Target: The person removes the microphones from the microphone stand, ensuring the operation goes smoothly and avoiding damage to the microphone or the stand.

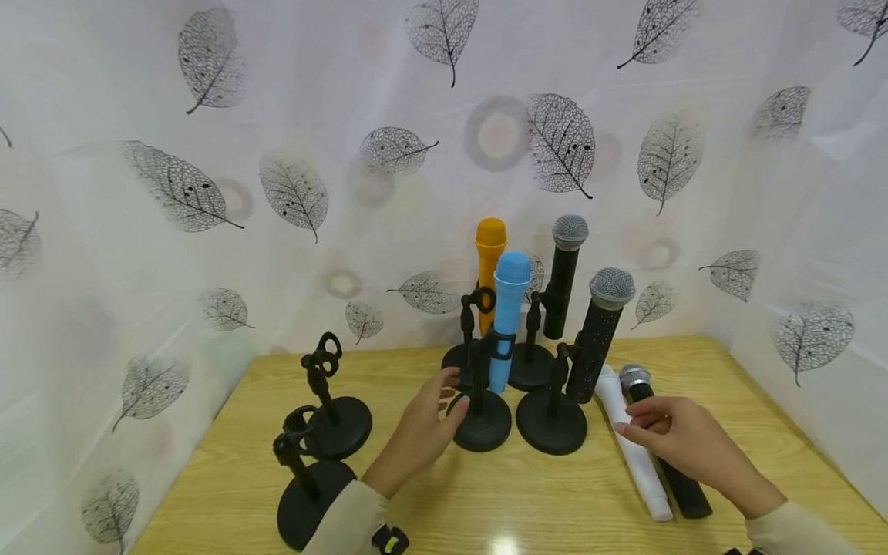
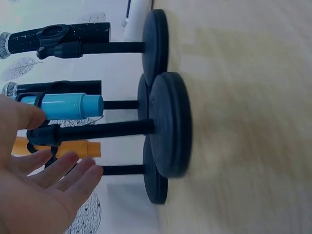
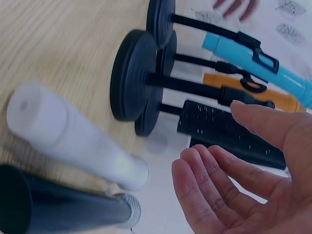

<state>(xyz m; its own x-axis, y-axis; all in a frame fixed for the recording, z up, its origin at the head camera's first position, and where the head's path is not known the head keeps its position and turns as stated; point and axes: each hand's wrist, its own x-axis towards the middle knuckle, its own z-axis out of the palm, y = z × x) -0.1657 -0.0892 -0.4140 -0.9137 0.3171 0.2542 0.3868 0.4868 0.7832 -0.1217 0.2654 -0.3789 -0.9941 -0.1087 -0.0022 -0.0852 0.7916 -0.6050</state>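
My left hand point(image 1: 426, 420) is beside the round-based stand point(image 1: 482, 424) that carries a light blue microphone point(image 1: 511, 304). Its fingers are spread and relaxed, with nothing in them; in the left wrist view they overlap the stand's upper end. Loosely bent and holding nothing, my right hand point(image 1: 683, 443) hovers over two microphones lying side by side: a white one point(image 1: 637, 455) and a black one point(image 1: 683, 489) with a silver mesh head. To their left, a speckled black microphone point(image 1: 597, 347) leans upright in its stand point(image 1: 551, 424).
Behind stand an orange microphone point(image 1: 489, 254) and another black microphone point(image 1: 562, 289), each in a black stand. Two stands with bare ring clips, one farther back point(image 1: 340, 428) and one nearer point(image 1: 312, 501), are on the left. A leaf-print curtain point(image 1: 388, 231) borders the wooden table point(image 1: 444, 516).
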